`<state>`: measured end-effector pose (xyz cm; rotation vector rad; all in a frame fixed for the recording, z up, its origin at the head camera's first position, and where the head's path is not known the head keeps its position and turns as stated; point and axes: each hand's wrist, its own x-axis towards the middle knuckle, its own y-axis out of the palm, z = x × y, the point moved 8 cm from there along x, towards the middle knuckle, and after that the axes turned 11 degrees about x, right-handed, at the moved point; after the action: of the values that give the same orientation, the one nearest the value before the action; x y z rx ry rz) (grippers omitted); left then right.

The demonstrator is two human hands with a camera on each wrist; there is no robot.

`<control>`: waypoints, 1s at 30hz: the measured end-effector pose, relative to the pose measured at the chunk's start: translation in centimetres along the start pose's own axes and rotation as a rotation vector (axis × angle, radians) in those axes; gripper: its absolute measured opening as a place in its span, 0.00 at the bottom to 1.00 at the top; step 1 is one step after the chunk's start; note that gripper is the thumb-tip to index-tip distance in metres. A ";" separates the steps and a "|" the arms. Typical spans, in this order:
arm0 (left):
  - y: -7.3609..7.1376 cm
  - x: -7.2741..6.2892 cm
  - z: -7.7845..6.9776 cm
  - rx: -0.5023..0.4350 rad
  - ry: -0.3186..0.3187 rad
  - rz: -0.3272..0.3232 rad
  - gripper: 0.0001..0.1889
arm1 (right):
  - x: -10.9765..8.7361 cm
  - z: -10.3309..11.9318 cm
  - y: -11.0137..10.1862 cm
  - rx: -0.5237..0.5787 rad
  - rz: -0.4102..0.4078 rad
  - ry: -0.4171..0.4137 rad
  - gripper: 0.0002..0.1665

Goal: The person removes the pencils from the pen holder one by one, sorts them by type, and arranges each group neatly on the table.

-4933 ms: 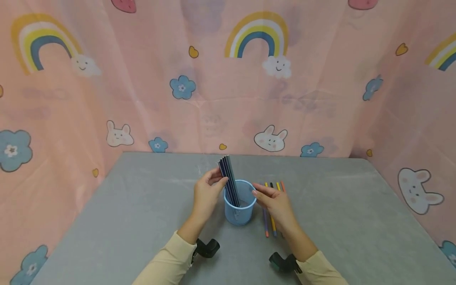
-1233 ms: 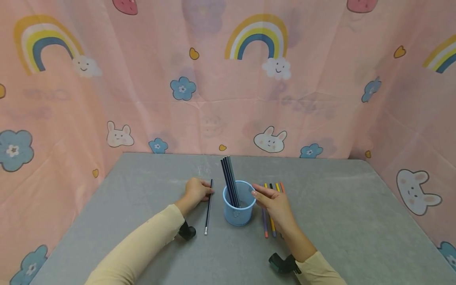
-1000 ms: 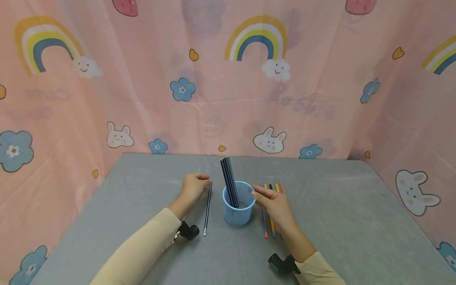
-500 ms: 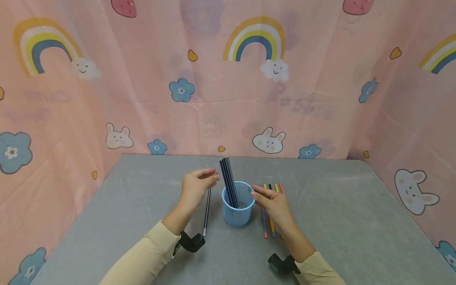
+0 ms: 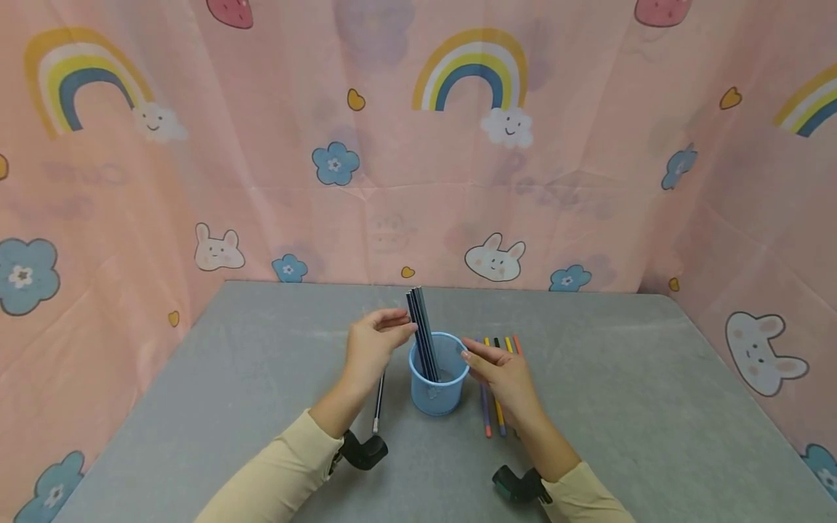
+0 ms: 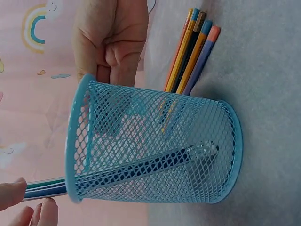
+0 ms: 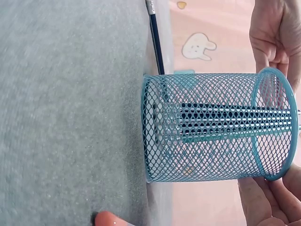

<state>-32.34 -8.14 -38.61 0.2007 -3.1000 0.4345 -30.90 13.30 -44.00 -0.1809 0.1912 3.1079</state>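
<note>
A light blue mesh pencil cup (image 5: 437, 399) stands upright on the grey table. Inside it a bundle of dark pencils (image 5: 422, 341) leans left, their upper ends rising above the rim. My left hand (image 5: 370, 349) pinches the upper part of this bundle between thumb and fingers; in the left wrist view its fingertips (image 6: 47, 214) lie close against the pencils. With thumb and fingers, my right hand (image 5: 506, 378) holds the cup's rim on the right side. A single dark pencil (image 5: 379, 403) with a silver end lies left of the cup, partly hidden behind my left hand.
Several coloured pencils (image 5: 486, 418) lie side by side just right of the cup, partly under my right hand. The grey table (image 5: 628, 392) extends to both sides. A pink printed curtain (image 5: 418, 218) hangs behind it.
My left hand has left the lone pencil on the table, risen and moved right to the pencils in the cup. My right hand has stayed at the rim.
</note>
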 end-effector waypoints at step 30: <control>-2.0 -0.1 -3.4 -0.090 0.105 -0.112 0.12 | -0.1 0.1 0.1 0.010 -0.012 0.000 0.22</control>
<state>-32.02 -9.06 -34.81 0.3368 -2.9788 0.2914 -30.84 13.24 -43.91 -0.1815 0.2042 3.0950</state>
